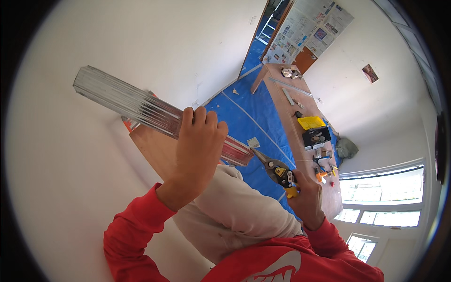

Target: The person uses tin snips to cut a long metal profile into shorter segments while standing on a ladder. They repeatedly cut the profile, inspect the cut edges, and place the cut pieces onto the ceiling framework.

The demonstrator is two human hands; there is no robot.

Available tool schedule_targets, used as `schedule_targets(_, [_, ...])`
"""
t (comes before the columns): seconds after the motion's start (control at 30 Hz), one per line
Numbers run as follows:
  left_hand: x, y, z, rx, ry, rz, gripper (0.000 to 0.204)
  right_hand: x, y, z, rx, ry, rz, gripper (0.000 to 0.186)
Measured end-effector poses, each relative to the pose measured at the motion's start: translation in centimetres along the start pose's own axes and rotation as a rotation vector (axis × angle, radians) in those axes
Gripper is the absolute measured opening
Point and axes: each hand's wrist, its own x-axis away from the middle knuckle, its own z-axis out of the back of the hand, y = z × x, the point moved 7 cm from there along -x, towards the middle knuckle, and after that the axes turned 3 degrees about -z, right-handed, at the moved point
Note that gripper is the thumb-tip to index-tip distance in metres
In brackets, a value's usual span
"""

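My left hand (199,145) is closed around a long bundle of ribbed metal strips (112,98), which slants from upper left to lower right, grey at the far end and reddish near the near end. My right hand (304,197) grips tin snips (275,169) with yellow-and-black handles, their tips at the lower-right end of the bundle. A small pale square piece (253,141) shows just above the tips; whether it is attached I cannot tell. My bent leg in light trousers is below the bundle.
A wooden board (152,152) leans or lies by the left wall. A long wooden bench (281,101) runs along the right with tools, a yellow container (311,122) and a black toolbox (315,136). Blue sheeting (225,105) covers the floor toward a doorway with a ladder (267,29).
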Motion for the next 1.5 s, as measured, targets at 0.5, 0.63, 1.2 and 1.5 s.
schedule_targets(0.5, [0.4, -13.8, -5.6, -0.120, 0.180, 0.095, 0.029, -6.7, 4.0, -9.9, -0.449, -0.542, -0.133, 0.071])
schedule_targets(0.63, [2.1, -15.0, -8.3, 0.005, 0.251, 0.116, 0.038, -12.8, 2.3, -21.8, -0.573, -0.689, -0.222, 0.070])
schedule_targets(1.2, [9.3, -18.1, -16.9, 0.065, 0.345, 0.351, 0.027, -14.2, -16.2, -59.1, -0.123, -0.822, 0.164, 0.104])
schedule_targets(1.5, [10.2, -19.0, -20.1, 0.346, 0.177, 0.379, 0.021, -14.1, -17.3, -65.1, -0.124, -0.788, 0.394, 0.081])
